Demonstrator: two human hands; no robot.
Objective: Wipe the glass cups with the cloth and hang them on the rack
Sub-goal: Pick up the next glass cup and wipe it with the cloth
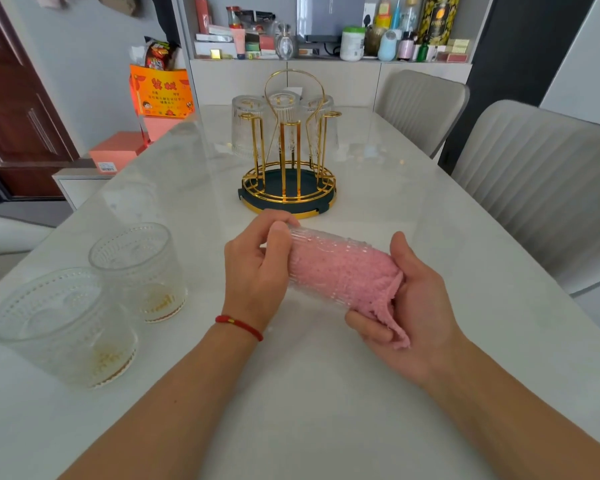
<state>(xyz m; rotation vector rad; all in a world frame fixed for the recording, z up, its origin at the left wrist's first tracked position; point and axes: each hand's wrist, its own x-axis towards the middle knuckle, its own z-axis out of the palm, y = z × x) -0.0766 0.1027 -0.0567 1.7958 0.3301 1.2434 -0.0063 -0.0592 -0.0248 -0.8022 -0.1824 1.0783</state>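
two upright cups (101, 292) left of hands, rack (288, 168) beyond (three hung)

- A cup (329, 268) lies on its side above the table (378, 188) at centre, base to 9 o'clock, mouth to 3 o'clock.
- The cloth (357, 278) sits inside the cup, its tail hanging out of the mouth toward 5 o'clock.
- The left hand (257, 271) grips the cup's base end; the right hand (409, 306) is at the mouth end, under the cloth's tail.
- The rack (288, 157) stands on the table at 12 o'clock from the hands, well apart.
- Three cups hang upside down on the rack: one (245, 128) at its 10 o'clock, one (284, 109) at 12, one (317, 126) at 2.
- Two upright cups stand on the table at 9 o'clock from the hands: near cup (63, 327), far cup (137, 270), just beside each other.
- Two chairs (534, 181) stand along the table's 3 o'clock edge.
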